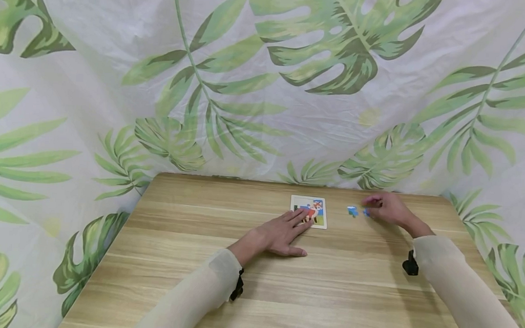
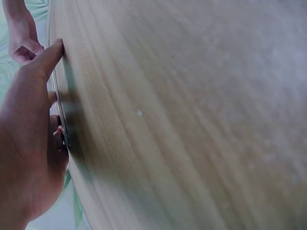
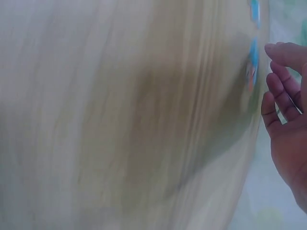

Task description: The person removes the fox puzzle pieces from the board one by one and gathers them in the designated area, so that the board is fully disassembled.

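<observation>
A small white-bordered jigsaw puzzle (image 1: pixel 325 219) with a cartoon animal in red lies flat near the table's far edge. My left hand (image 1: pixel 281 234) rests on its lower left part, fingers spread and straight, covering some of the picture. Right of the puzzle lies a loose blue and green jigsaw piece (image 1: pixel 352 211). Beside it is a second jigsaw piece (image 3: pixel 253 62), blue with some red, partly hidden by my right hand (image 1: pixel 390 208) in the head view. In the right wrist view that hand hovers just over this piece, its fingers loosely bent and apart, holding nothing.
The wood-grain table (image 1: pixel 179 258) ends at the back against a leaf-patterned cloth (image 1: pixel 230 99), which also hangs at both sides. A black wrist camera (image 1: pixel 410 264) is strapped at the right sleeve, another wrist camera (image 1: pixel 237 286) at the left.
</observation>
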`<state>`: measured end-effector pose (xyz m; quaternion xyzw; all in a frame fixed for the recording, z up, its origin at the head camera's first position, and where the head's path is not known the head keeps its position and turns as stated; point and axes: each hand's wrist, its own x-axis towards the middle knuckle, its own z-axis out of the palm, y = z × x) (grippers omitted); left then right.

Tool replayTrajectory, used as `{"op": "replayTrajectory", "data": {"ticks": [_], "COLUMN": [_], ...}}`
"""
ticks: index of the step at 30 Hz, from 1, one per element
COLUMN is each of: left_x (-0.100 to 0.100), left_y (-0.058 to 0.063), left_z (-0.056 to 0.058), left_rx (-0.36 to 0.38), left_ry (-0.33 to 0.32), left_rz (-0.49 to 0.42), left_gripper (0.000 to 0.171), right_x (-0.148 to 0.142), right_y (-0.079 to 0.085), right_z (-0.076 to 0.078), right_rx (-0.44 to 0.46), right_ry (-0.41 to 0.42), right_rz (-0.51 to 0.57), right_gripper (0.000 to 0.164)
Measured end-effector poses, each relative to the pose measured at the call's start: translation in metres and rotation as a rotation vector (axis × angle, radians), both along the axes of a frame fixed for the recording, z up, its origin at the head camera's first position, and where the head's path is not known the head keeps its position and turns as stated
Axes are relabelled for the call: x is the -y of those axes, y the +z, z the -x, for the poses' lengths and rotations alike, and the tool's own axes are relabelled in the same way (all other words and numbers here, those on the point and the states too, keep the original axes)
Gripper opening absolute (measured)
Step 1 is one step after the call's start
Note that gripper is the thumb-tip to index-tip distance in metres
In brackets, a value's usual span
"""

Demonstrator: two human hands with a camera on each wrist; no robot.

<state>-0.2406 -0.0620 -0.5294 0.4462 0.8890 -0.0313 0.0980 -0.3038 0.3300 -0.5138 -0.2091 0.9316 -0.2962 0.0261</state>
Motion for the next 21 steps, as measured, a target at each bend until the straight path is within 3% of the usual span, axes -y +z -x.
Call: {"op": "replayTrajectory", "data": {"ticks": [9, 21], "left_x": [0.0, -0.003], "left_y": [0.001, 0.004], "left_z": [0.002, 0.0], "left_rx": [-0.01, -0.06], "left_ry": [0.005, 0.009], "left_rz": [0.002, 0.016], "left_gripper": [0.094, 0.093], "right_x": [0.038, 0.081], "right_y": [0.015, 0.011], "right_z": [0.005, 0.015], "right_rx": [0.036, 0.106], "right_ry": [0.09, 0.18], "right_rz": [0.066, 0.126], "right_gripper": [0.024, 0.028]}}
